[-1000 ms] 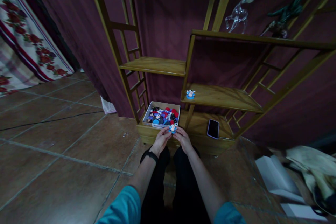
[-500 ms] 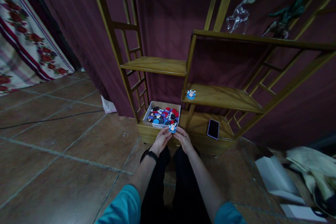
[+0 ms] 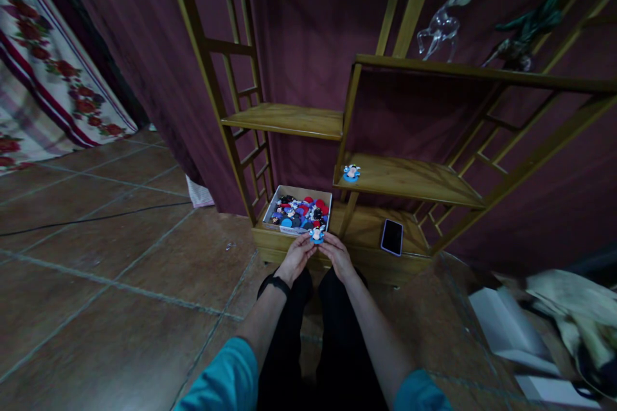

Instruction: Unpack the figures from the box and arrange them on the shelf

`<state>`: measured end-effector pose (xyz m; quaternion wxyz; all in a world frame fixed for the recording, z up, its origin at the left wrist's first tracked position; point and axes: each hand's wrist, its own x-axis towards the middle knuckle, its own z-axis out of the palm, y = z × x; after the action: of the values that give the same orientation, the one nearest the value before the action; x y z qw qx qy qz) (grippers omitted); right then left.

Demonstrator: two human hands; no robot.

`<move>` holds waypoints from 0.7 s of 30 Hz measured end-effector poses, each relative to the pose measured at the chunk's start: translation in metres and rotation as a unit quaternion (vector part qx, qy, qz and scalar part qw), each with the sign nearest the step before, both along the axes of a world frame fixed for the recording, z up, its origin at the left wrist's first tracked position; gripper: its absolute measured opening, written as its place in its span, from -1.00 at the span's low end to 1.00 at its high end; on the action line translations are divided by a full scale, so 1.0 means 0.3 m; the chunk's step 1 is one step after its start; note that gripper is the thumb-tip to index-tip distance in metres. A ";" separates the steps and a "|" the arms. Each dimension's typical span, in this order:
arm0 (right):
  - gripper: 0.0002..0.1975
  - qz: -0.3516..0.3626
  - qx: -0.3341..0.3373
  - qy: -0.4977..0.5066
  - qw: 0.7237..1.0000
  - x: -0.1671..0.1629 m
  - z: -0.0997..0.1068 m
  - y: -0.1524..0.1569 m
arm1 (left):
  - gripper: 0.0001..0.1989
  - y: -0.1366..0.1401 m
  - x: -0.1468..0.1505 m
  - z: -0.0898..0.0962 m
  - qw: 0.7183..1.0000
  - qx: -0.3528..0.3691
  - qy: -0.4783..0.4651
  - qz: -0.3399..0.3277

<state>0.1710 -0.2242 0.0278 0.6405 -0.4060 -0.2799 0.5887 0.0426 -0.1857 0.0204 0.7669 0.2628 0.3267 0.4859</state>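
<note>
A small figurine (image 3: 317, 235) on a round blue base is held upright between both hands, just in front of the box. My left hand (image 3: 297, 257) grips it from the left, fingers closed at the base. From the other side, my right hand (image 3: 338, 255) pinches the same figurine. Behind it, an open cardboard box (image 3: 272, 226) is heaped with several small figures on red, blue, black and purple bases. A similar blue-based figurine (image 3: 351, 173) stands at the left end of the middle shelf (image 3: 414, 180).
The wooden shelf unit (image 3: 284, 119) rises ahead. A phone (image 3: 392, 237) lies on its lowest level. Glass horse-like figure (image 3: 441, 26) and a dark green sculpture (image 3: 523, 32) stand on the upper right shelf. White boxes (image 3: 511, 321) rest on the floor at right; a cable (image 3: 96, 220) runs at left.
</note>
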 end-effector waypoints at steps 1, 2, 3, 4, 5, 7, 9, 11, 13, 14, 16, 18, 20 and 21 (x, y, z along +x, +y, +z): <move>-0.61 0.000 0.002 0.005 1.000 0.001 -0.003 0.002 | -0.64 0.000 0.000 0.001 1.000 0.002 -0.001 -0.002; -0.62 -0.001 0.003 0.009 1.000 0.001 -0.005 0.003 | -0.63 -0.001 -0.001 0.002 1.000 0.005 -0.003 -0.004; -0.62 -0.002 0.005 0.013 1.000 0.002 -0.006 0.004 | -0.63 -0.002 -0.001 0.003 1.000 0.009 -0.004 -0.006; -0.63 -0.003 0.007 0.016 1.000 0.001 -0.007 0.004 | -0.62 -0.002 -0.001 0.004 1.000 0.012 -0.004 -0.008; -0.63 -0.003 0.009 0.018 1.000 0.001 -0.006 0.004 | -0.61 -0.003 -0.002 0.006 1.000 0.015 -0.003 -0.008; -0.64 -0.004 0.009 0.020 1.000 0.000 -0.005 0.004 | -0.59 -0.005 -0.002 0.011 1.000 0.019 0.001 -0.011; -0.64 -0.007 0.009 0.018 1.000 -0.001 -0.004 0.003 | -0.57 -0.007 -0.001 0.016 1.000 0.020 0.006 -0.012; -0.64 -0.006 0.009 0.014 1.000 -0.002 -0.004 0.002 | -0.56 -0.009 0.001 0.020 1.000 0.023 0.010 -0.011; -0.63 -0.001 0.007 0.011 1.000 -0.002 -0.004 0.002 | -0.55 -0.010 0.003 0.023 1.000 0.026 0.011 -0.011; -0.63 0.001 0.005 0.009 1.000 -0.002 -0.003 0.002 | -0.55 -0.010 0.004 0.023 1.000 0.027 0.011 -0.011; -0.63 0.001 0.002 0.010 1.000 -0.002 -0.001 0.000 | -0.56 -0.010 0.005 0.023 1.000 0.025 0.012 -0.011; -0.64 0.000 0.003 0.011 1.000 -0.001 0.002 -0.002 | -0.57 -0.009 0.005 0.019 1.000 0.022 0.012 -0.009; -0.65 0.001 0.007 0.011 1.000 -0.001 0.005 -0.003 | -0.59 -0.007 0.004 0.014 1.000 0.018 0.010 -0.009; -0.66 0.002 0.008 0.010 1.000 -0.001 0.007 -0.004 | -0.59 -0.006 0.003 0.012 1.000 0.016 0.009 -0.009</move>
<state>0.1706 -0.2255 0.0298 0.6452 -0.3940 -0.2790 0.5922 0.0437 -0.1876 0.0239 0.7643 0.2821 0.3231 0.4816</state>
